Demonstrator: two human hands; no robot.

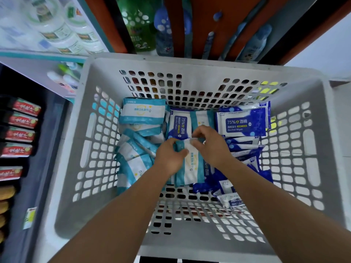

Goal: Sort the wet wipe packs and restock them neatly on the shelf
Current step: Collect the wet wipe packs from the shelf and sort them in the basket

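Mid-basket (190, 61), both hands pinch one teal-and-white wipe pack (190, 164): left hand (169, 158) on its left edge, right hand (210, 147) on the far end, long axis running toward the person.

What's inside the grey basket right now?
The basket holds teal wipe packs on the left, blue alcohol wipe packs on the right. Both hands grip one teal pack, covering whatever lies beneath.

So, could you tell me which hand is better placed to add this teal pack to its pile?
Probably left: the left hand already grips the teal pack, nearest the teal pile.
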